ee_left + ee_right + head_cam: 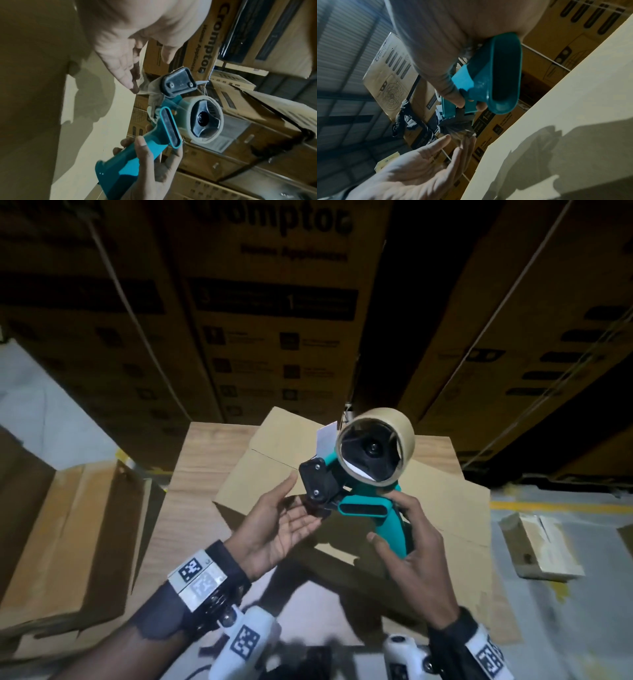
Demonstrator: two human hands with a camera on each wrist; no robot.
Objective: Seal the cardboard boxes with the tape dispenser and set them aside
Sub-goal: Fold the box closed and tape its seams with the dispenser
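Note:
A teal tape dispenser (356, 474) with a roll of brown tape (404, 436) is held up over a plain cardboard box (270, 453) on the wooden table (191, 484). My right hand (407, 539) grips its teal handle (130, 159), fingers curled round it. My left hand (284, 518) lies palm up with straight fingers under the black cutter head (178, 82), fingertips at the loose, crumpled tape end (149, 88). The right wrist view shows the handle (496, 81) from below and my left hand (426, 169) spread beneath the tape end (462, 134).
Tall stacks of printed cartons (274, 313) rise behind the table. More cardboard (68, 529) stands at the left. A small taped box (537, 546) lies on the floor at the right near a yellow floor line (561, 505).

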